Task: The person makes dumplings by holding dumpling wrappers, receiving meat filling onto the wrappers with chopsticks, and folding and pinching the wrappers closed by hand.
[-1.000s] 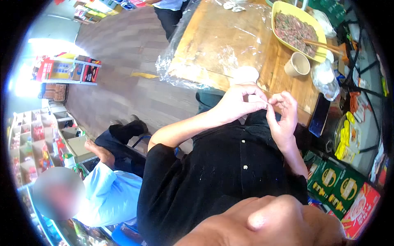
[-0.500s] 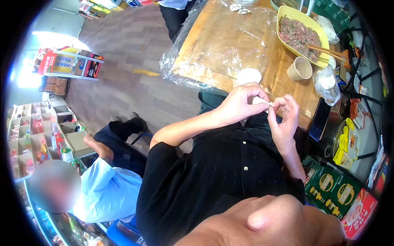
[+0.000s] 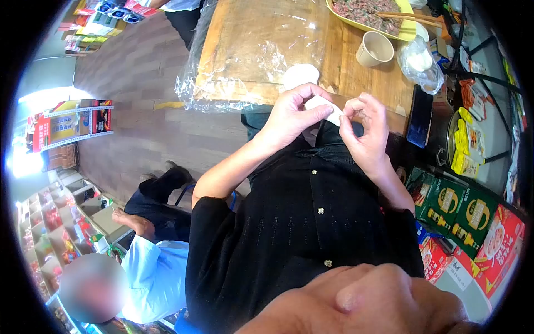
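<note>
Between my hands is a white dough dumpling (image 3: 319, 103), its pale body partly hidden by my fingers. My left hand (image 3: 292, 118) is closed around it, thumb on top. At the dumpling's right end, the thumb and forefinger of my right hand (image 3: 367, 128) pinch the dough edge, while the other fingers curl above. Just beyond my left hand, round white dough wrappers (image 3: 301, 75) lie at the near edge of the wooden table (image 3: 347, 67). A yellow bowl (image 3: 409, 32) of minced meat filling (image 3: 367, 12) stands farther back, with chopsticks (image 3: 406, 16) resting in it.
A paper cup (image 3: 374, 49) and a plastic bag (image 3: 421, 64) with white contents sit right of the wrappers. Clear plastic film (image 3: 250, 61) covers the table's left part. A dark phone (image 3: 420, 117) lies at the right edge. A person in a light blue shirt (image 3: 158, 273) sits at left.
The view has shifted, so the table and bowl appear higher and farther left. My hands still hold the dumpling, and more of its white dough shows between them.
</note>
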Action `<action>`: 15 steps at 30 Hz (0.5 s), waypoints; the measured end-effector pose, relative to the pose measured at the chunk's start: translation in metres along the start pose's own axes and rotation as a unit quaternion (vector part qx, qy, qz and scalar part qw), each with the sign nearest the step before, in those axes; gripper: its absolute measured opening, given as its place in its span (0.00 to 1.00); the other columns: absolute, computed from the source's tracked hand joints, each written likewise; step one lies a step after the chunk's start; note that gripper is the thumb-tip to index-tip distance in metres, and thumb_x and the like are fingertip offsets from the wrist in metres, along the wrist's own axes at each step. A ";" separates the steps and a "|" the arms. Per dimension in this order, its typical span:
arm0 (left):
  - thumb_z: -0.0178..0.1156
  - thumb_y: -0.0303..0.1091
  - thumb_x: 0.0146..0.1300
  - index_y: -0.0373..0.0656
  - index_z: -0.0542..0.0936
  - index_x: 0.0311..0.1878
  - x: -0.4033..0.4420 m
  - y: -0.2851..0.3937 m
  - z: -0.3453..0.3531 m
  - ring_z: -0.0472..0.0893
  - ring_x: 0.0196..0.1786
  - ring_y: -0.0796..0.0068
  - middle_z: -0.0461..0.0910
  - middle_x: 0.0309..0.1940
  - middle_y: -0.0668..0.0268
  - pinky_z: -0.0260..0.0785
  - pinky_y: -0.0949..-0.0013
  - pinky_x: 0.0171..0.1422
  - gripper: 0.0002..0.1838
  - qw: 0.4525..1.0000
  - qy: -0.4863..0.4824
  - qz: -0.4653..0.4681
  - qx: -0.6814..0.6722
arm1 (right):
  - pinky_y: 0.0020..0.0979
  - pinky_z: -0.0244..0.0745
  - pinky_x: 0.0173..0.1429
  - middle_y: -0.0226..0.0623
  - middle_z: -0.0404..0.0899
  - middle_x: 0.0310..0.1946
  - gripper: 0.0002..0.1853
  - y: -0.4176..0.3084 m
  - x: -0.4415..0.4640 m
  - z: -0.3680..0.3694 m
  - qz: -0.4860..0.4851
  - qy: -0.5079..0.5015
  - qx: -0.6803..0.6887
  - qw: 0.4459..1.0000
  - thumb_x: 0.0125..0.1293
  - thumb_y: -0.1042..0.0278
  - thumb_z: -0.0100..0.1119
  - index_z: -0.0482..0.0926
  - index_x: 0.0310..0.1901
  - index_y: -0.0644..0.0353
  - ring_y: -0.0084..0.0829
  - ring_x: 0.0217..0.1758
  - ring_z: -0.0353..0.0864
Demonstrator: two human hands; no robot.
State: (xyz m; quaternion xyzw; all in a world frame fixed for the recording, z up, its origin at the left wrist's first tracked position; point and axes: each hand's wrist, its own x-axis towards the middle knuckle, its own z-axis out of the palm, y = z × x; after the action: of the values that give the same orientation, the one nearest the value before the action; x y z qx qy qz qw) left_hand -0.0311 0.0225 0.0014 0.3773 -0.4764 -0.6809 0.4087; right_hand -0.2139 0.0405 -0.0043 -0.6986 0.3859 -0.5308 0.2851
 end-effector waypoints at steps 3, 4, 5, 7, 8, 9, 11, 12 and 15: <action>0.62 0.27 0.63 0.39 0.78 0.44 0.000 -0.001 0.001 0.74 0.41 0.88 0.78 0.39 0.73 0.68 0.81 0.46 0.08 1.000 0.014 0.009 0.014 | 0.25 0.77 0.43 0.35 0.76 0.35 0.29 -0.001 -0.001 -0.001 0.018 -0.027 0.029 0.999 0.55 0.88 0.62 0.63 0.58 0.64 0.22 0.36 0.78; 0.63 0.27 0.62 0.39 0.78 0.43 0.000 0.001 0.003 0.74 0.41 0.86 0.78 0.39 0.72 0.69 0.79 0.47 0.07 0.997 0.028 0.027 0.071 | 0.25 0.77 0.43 0.35 0.76 0.35 0.29 -0.004 0.001 -0.003 0.003 -0.048 0.030 0.998 0.56 0.87 0.62 0.63 0.58 0.64 0.22 0.35 0.79; 0.64 0.28 0.61 0.39 0.79 0.41 -0.001 0.002 0.005 0.75 0.42 0.84 0.78 0.38 0.71 0.69 0.78 0.47 0.06 0.990 0.042 0.046 0.127 | 0.25 0.77 0.42 0.35 0.76 0.35 0.29 -0.005 0.002 -0.003 -0.011 -0.069 0.030 0.997 0.56 0.87 0.62 0.63 0.58 0.64 0.22 0.35 0.79; 0.64 0.27 0.60 0.39 0.79 0.40 0.000 0.007 0.007 0.76 0.42 0.81 0.78 0.37 0.69 0.69 0.76 0.48 0.06 0.975 0.036 0.106 0.192 | 0.25 0.77 0.42 0.35 0.76 0.36 0.29 -0.002 0.000 0.000 -0.010 -0.039 0.028 0.999 0.56 0.87 0.62 0.63 0.58 0.64 0.22 0.35 0.78; 0.64 0.27 0.59 0.39 0.80 0.38 0.000 0.010 0.007 0.76 0.43 0.78 0.78 0.37 0.67 0.69 0.74 0.48 0.06 0.952 0.029 0.166 0.255 | 0.26 0.77 0.41 0.35 0.76 0.36 0.29 -0.001 0.000 0.002 -0.010 -0.010 0.025 1.000 0.56 0.86 0.62 0.62 0.58 0.64 0.22 0.35 0.78; 0.64 0.27 0.59 0.39 0.80 0.38 0.000 0.012 0.008 0.76 0.43 0.78 0.78 0.37 0.67 0.69 0.74 0.48 0.06 0.952 0.029 0.166 0.255 | 0.26 0.77 0.41 0.35 0.76 0.36 0.29 -0.002 0.000 0.003 -0.010 -0.010 0.025 1.000 0.56 0.86 0.62 0.62 0.58 0.64 0.22 0.35 0.78; 0.64 0.27 0.58 0.38 0.80 0.37 0.000 0.014 0.007 0.77 0.43 0.72 0.78 0.37 0.65 0.69 0.72 0.48 0.05 0.951 0.013 0.173 0.256 | 0.25 0.77 0.41 0.36 0.76 0.37 0.29 -0.002 0.003 0.004 -0.014 0.019 0.036 0.999 0.56 0.86 0.63 0.62 0.59 0.64 0.22 0.35 0.78; 0.64 0.27 0.58 0.38 0.80 0.37 0.000 0.014 0.007 0.77 0.43 0.72 0.78 0.37 0.65 0.69 0.72 0.48 0.05 0.951 0.013 0.173 0.257 | 0.25 0.77 0.41 0.36 0.76 0.37 0.29 -0.003 0.003 0.004 -0.013 0.019 0.037 0.999 0.56 0.86 0.63 0.62 0.59 0.64 0.22 0.35 0.78; 0.64 0.27 0.58 0.39 0.80 0.40 0.000 0.013 0.004 0.77 0.44 0.74 0.77 0.39 0.65 0.69 0.72 0.48 0.07 0.944 -0.004 0.185 0.271 | 0.25 0.76 0.41 0.35 0.76 0.37 0.30 -0.003 0.004 0.002 0.018 -0.002 0.025 1.000 0.56 0.87 0.62 0.62 0.59 0.64 0.22 0.35 0.77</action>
State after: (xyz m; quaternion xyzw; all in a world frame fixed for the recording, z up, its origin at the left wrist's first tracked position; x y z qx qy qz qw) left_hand -0.0320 0.0212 0.0150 0.3766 -0.7061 -0.4395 0.4080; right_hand -0.2110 0.0393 -0.0002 -0.6854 0.3840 -0.5337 0.3132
